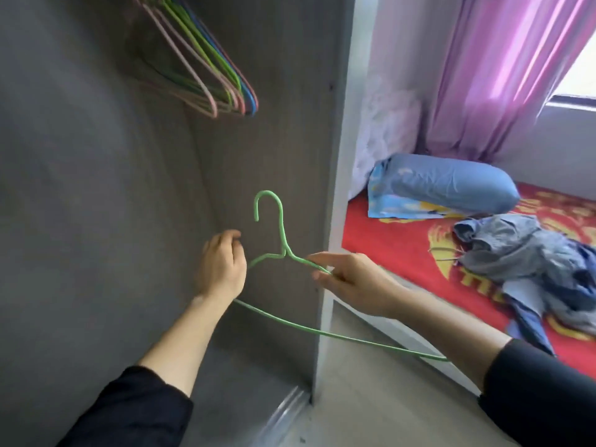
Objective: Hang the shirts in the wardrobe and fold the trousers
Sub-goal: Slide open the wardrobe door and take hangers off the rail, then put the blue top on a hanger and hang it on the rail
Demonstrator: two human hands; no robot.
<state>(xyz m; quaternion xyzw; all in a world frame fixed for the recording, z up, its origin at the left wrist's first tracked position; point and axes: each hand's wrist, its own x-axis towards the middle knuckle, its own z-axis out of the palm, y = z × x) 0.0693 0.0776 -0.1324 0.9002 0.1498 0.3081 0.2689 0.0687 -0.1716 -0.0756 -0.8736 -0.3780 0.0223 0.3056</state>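
Hanger (282, 221), green wire, sits low inside the wardrobe (96, 188), your left hand (222, 266) curled on one shoulder, your right hand (351, 282) pinching the other. Clothes (516, 250) lie heaped on the bed (403, 240), well apart; swing round carelessly and the hook (267, 193) may snag the wardrobe.

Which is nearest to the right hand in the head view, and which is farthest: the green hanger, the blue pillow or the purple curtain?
1. green hanger: pinched by the right hand itself, at its right shoulder.
2. blue pillow: on the bed, to the right and beyond the hand.
3. purple curtain: farthest, up behind the pillow.
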